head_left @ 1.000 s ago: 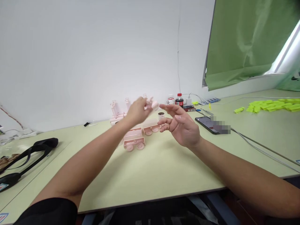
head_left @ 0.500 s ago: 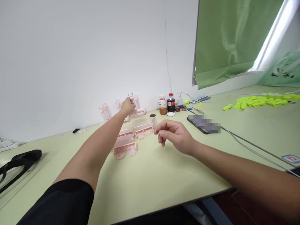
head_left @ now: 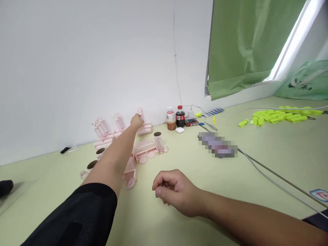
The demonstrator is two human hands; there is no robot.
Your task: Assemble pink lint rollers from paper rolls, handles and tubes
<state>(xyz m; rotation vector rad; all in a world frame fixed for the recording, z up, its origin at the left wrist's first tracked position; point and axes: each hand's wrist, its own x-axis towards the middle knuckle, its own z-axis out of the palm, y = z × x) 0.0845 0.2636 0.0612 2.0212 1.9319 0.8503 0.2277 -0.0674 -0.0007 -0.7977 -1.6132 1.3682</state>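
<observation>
My left hand (head_left: 136,121) reaches to the back of the table near the wall. Its fingers are closed on a pink piece with a heart-shaped loop on top (head_left: 139,111); most of the piece is hidden behind the hand. Left of it stand more heart-topped pink pieces (head_left: 100,126) on long pink cases. Nearer me are open pink boxes with round discs (head_left: 145,152) and a pink tube with a dark top (head_left: 158,141). My right hand (head_left: 176,192), fingers loosely curled in, is over the table front with no object showing in it.
Behind to the right stand an amber bottle (head_left: 170,119) and a cola bottle (head_left: 180,117), with a white case (head_left: 179,130) before them. A blurred-out phone (head_left: 217,145) and cables (head_left: 266,167) lie on the right. Yellow-green pieces (head_left: 282,116) are heaped farther off.
My right hand has drawn back towards me and curled more. The left hand stays by the wall with the pink piece, now closer to the standing one. The view has shifted a little.
</observation>
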